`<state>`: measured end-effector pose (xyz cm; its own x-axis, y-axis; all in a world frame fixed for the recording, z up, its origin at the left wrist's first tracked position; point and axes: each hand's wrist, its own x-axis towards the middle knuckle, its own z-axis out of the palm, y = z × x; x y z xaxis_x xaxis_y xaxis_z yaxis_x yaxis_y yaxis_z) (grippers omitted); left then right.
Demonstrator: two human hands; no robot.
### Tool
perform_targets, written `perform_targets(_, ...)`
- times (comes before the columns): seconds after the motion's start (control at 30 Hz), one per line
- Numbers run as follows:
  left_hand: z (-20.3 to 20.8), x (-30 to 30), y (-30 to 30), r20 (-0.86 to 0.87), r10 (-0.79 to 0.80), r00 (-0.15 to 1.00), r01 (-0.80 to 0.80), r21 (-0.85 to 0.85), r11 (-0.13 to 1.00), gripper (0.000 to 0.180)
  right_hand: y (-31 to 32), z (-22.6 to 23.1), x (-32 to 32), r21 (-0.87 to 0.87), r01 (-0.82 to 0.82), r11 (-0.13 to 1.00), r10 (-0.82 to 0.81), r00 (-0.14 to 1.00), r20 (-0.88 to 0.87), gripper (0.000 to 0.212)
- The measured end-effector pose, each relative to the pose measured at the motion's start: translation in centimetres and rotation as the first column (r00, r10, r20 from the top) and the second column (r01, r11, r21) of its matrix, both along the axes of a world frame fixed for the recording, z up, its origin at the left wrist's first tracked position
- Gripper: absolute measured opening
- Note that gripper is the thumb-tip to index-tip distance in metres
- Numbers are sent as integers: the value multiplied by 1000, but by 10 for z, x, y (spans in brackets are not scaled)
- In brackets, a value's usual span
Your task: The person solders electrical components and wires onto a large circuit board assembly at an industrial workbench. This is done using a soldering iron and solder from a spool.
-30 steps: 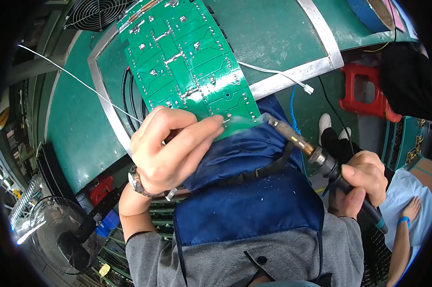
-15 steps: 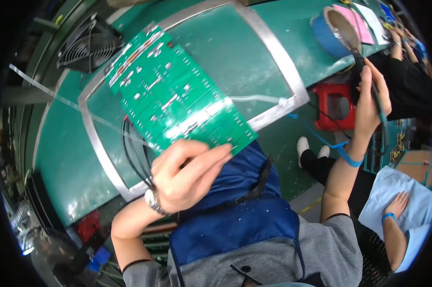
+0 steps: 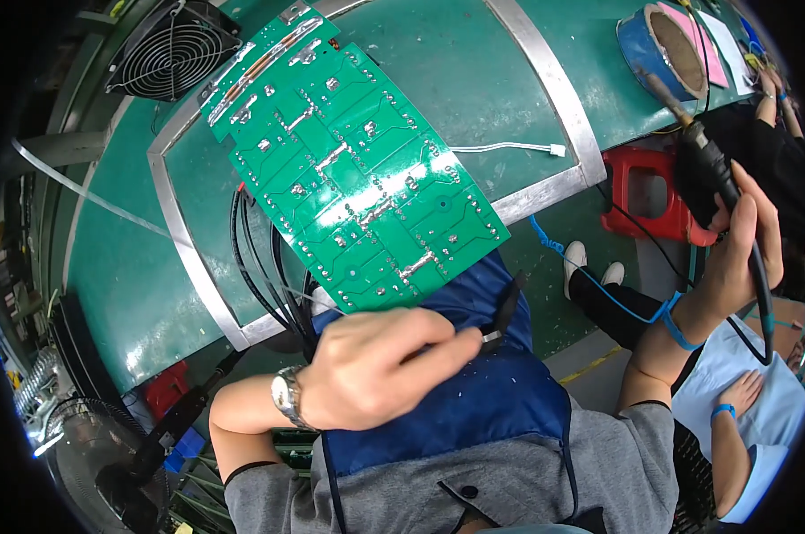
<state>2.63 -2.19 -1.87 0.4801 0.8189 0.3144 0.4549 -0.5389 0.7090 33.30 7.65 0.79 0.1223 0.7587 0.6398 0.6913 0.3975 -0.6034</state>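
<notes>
My right hand is closed round the dark handle of a soldering iron. Its tip points up-left, close to a round blue tub with a brownish inside. At the near edge of a green circuit board, my left hand is closed in a pinch. A thin pale strand that looks like solder wire runs from the far left to this hand; its end is hidden. The board lies solder side up, with rows of shiny joints, over a metal frame.
A black fan stands at the back left. Black cables and a white lead with a plug extend from under the board. At right are a red stool and a co-worker's arm with a blue wristband.
My left hand has drawn back off the board toward my body. My right hand has moved right and lower with the soldering iron. The view has shifted slightly.
</notes>
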Motion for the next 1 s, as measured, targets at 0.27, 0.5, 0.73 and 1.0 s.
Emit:
perform_targets(0.27, 10, -6, 0, 14, 201, 980, -198, -108, 974, 29, 13, 14, 0, -93, -716, 692, 721, 692, 38, 27)
perform_targets(0.5, 14, -14, -6, -100, 341, 935, -349, -74, 934, 29, 35, 22, -8, -248, -861, 444, 893, 447, 48, 26)
perform_targets(0.73, 17, -27, -16, -56, 546, 836, -548, -129, 826, 26, 37, 21, -18, -205, -882, 425, 904, 425, 46, 29)
perform_targets(1.0, 6, -69, -10, 12, 726, 687, -726, 37, 686, 24, -6, 2, -56, -9, -723, 691, 723, 691, -10, 38)
